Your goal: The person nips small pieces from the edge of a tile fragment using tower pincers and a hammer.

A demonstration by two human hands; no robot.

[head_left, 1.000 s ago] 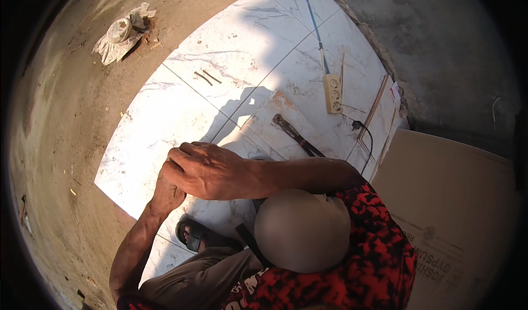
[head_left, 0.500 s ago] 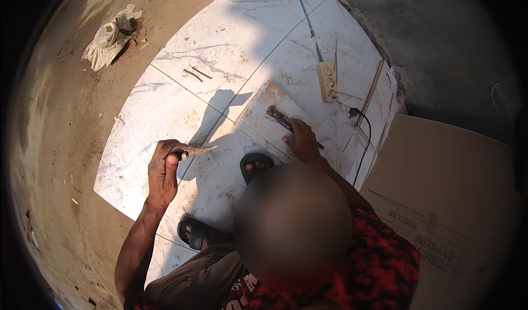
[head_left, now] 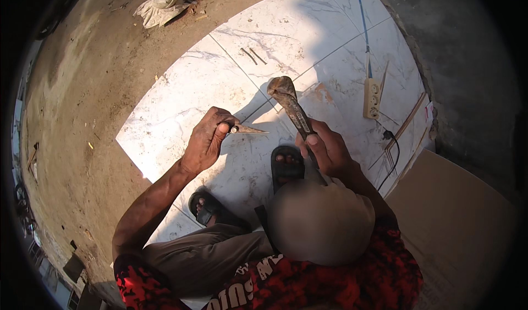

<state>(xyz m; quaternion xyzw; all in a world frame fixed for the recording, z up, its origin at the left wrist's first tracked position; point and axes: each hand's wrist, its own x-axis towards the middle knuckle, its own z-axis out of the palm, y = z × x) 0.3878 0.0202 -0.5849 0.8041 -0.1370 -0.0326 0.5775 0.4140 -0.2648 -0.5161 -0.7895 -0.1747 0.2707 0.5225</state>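
Observation:
In my left hand, fingers closed, is a small tool with a tapered, rusty pointed blade; its black handle end shows by my thumb, and its exact kind is unclear. My right hand grips a hammer by its dark handle. The hammer's worn, rusty head points up and away, raised above the marbled white floor tiles. Part of a loose tile lies beneath it. My sandalled feet rest on the tiles below both hands.
Two short dark sticks lie farther out on the tiles. At the right are a cream power strip with a blue cable, a black plug and thin strips. A large brown board lies at lower right, a pale sack at far left.
My right hand has lifted the hammer off the loose tile, its head now pointing up. My left hand stays closed on the pointed tool. The view has shifted, moving the surroundings rightward.

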